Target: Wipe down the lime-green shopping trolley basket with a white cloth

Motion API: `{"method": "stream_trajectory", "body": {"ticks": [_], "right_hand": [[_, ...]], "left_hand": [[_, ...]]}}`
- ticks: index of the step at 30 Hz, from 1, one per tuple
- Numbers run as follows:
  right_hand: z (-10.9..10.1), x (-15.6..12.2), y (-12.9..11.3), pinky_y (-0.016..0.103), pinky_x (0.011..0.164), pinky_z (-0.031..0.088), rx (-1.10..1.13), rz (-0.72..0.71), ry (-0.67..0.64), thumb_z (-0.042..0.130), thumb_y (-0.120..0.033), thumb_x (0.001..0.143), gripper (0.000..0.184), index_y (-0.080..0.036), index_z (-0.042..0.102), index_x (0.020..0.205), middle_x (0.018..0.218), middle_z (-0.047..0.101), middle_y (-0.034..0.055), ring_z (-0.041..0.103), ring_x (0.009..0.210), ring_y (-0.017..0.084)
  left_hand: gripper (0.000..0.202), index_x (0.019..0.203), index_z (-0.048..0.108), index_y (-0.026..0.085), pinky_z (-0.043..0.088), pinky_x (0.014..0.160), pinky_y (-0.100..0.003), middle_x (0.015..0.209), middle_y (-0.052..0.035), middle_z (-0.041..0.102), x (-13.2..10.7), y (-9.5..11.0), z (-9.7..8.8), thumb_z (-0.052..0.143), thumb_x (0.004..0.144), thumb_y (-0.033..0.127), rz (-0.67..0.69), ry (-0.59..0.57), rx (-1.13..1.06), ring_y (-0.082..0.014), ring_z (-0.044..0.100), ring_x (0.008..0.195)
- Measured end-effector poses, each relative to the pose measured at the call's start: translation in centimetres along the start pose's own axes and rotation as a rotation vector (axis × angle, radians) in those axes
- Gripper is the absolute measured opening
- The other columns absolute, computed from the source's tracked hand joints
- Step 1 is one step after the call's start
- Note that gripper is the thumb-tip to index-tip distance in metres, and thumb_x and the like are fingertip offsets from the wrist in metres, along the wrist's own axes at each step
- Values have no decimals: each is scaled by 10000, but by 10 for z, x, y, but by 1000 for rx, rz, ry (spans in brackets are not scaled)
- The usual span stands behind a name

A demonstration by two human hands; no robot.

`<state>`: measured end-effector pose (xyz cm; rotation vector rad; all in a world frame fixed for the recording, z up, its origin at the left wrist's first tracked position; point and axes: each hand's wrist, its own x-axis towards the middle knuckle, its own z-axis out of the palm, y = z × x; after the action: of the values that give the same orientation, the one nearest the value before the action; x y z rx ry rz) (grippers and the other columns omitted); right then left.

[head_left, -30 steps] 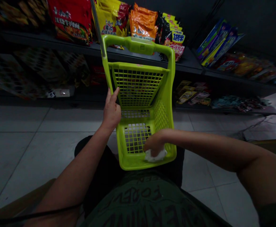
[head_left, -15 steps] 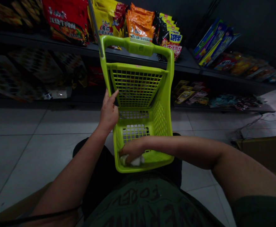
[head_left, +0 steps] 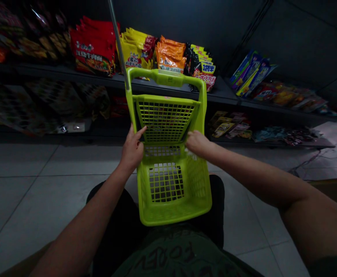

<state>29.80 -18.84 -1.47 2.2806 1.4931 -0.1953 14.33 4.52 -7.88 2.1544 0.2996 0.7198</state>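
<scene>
From the head camera, a lime-green plastic basket point(head_left: 168, 207) hangs tilted in front of the person, its low end above their dark shorts point(head_left: 113, 215) and its arched handle point(head_left: 165, 77) pointing up toward the shelves. A metal pole point(head_left: 119, 42) rises from the handle's left corner.

The left hand point(head_left: 132, 149) is at the basket's left side, level with the mesh end wall. Its fingers point(head_left: 135, 132) point upward, slightly spread, with the index lying across the basket's rim; I cannot tell whether they are clenched on it. The right hand point(head_left: 197, 143) is at the basket's right rim, opposite the left hand, its fingers point(head_left: 192, 139) curled over the mesh; their tips are hidden, so the grip cannot be told.

Behind the basket are dark shelves point(head_left: 70, 73) holding red packets point(head_left: 93, 48), yellow packets point(head_left: 135, 50), orange packets point(head_left: 171, 57) and, further right, blue packs point(head_left: 252, 73). Below lies a tiled floor point(head_left: 21, 200), with a cable point(head_left: 304, 165) on it at right. A dark green T-shirt point(head_left: 171, 256) with lettering shows at the bottom.
</scene>
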Motion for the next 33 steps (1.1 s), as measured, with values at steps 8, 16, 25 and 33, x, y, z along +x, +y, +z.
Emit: {"method": "stream_trajectory", "body": {"ticks": [8,16,25,33], "right_hand": [[32,-62,-67,335,725,524,245,-221,-250,768,-78,725,156,-233,755,741,663,703,14,663,646,191],[15,-45,-20,462,1125,371,180,-213,-36,692,-5,762,264,-242,702,646,649,695,-26,665,731,179],[3,-33,38,458,1155,318,348,101,471,584,-130,903,243,-262,758,1010,1163,740,35,605,1183,214],[1,-53,8,303,904,430,392,-447,175,608,-109,889,241,-270,769,972,954,763,3,670,925,173]], "left_hand": [[687,1491,498,240,292,1257,-412,1674,-54,304,0,5,-5,436,839,35,-98,29,14,-221,294,1536],[647,1482,516,253,289,1256,-409,1691,-28,259,0,0,-5,447,853,117,-48,-39,59,-232,279,1541],[646,1534,430,183,270,1258,-422,1696,-92,231,-4,1,-5,405,888,160,-96,-12,115,-231,246,1553],[578,1403,586,261,270,1253,-446,1669,-45,308,-10,-3,-12,451,852,152,-107,-20,107,-235,291,1537]]}}
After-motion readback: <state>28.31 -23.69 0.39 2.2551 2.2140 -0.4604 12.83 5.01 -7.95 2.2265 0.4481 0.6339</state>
